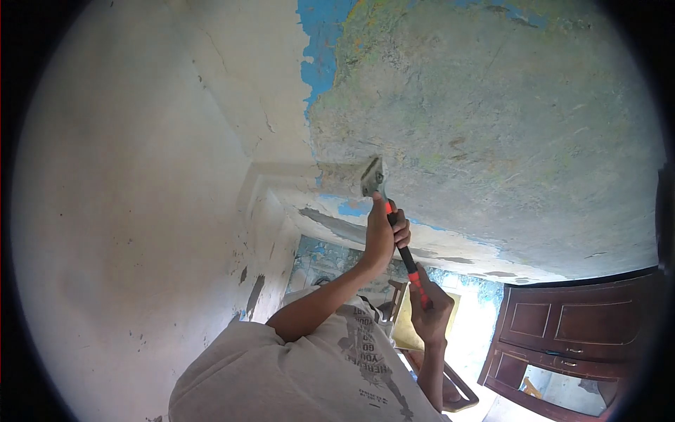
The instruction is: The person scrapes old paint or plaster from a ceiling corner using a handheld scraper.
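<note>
Both my hands grip a long-handled scraper (pixel 401 247) with a red and black handle. My left hand (pixel 383 232) is closed around the upper part of the handle, just below the metal blade head (pixel 373 176). My right hand (pixel 430 309) is closed around the red lower end. The blade presses against a scraped grey-green plaster surface (pixel 492 126) overhead, close to where it meets the white painted part (pixel 267 91). My grey printed T-shirt (pixel 302 373) fills the bottom of the view.
Patches of blue paint (pixel 320 49) remain along the edge of the scraped area. A white wall (pixel 126 211) with small marks spans the left. A dark brown wooden cabinet (pixel 569 330) stands at lower right. A bright opening (pixel 471 330) lies behind my right hand.
</note>
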The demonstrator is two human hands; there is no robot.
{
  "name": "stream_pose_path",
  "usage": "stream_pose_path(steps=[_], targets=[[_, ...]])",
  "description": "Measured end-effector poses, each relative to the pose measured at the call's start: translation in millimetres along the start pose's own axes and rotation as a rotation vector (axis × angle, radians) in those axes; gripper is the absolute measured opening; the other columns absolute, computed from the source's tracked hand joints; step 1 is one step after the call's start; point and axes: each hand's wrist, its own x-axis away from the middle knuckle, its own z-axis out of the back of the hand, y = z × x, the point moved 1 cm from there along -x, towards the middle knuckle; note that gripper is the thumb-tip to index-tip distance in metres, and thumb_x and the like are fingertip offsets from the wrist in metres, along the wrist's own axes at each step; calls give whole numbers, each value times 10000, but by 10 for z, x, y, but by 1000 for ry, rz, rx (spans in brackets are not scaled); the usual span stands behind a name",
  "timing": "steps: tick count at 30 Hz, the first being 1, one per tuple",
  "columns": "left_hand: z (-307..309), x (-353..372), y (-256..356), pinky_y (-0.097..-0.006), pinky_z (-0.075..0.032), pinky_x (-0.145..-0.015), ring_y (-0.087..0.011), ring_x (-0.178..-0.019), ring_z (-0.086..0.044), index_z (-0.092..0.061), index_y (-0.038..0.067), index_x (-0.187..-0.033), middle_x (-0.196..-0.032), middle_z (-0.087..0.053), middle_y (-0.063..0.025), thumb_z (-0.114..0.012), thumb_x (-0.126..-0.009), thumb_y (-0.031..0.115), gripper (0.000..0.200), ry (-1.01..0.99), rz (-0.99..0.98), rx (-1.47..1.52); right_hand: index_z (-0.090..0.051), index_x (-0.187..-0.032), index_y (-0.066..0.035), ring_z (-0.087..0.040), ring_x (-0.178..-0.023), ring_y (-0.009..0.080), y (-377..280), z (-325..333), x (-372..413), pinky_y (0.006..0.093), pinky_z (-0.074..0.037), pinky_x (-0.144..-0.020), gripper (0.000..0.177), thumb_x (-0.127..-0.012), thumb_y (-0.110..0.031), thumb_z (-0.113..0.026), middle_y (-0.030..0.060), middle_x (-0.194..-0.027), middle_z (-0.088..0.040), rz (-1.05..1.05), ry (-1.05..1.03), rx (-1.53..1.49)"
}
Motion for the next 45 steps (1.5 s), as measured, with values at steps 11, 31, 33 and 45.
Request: stream_pose_path(steps=[11, 31, 33, 45], targets=[[41, -53, -1, -233, -229, -418, -62, -463, -280, -416, 158, -914, -593, -288, 62, -355, -1006, 709, 561, 15, -11, -9, -642, -1346, 13, -430, -583, 116, 17, -60, -60, 290, -359, -532, 423, -929, -34, -695, 64, -683, -552, 43, 6, -7], [402, -283, -284, -258, -297, -416, -74, -437, -339, -417, 125, -930, -595, -356, 38, -366, -1069, 595, 492, 25, -82, -238, -660, -1282, -9, -512, -619, 97, 1065, -972, 52, 281, -416, -555, 360, -1023, -255, -615, 47, -724, -589, -138, 27, -252], [364, -215, -182, -256, -299, -421, -72, -444, -346, -416, 124, -929, -605, -369, 38, -371, -1076, 573, 475, 22, -44, -314, -662, -1204, -19, -499, -569, 124, 990, -1115, 50, 307, -414, -544, 341, -1018, -300, -603, 62, -671, -548, -110, 77, -269], [-64, -116, 236, -238, -226, -390, -38, -433, -289, -417, 124, -906, -590, -345, 55, -373, -1083, 551, 465, -102, -138, -510, -576, -1116, 1, -540, -526, 106, 563, -1306, -9, 283, -428, -492, 378, -1063, -365, -497, 22, -647, -543, -118, 71, -440]])
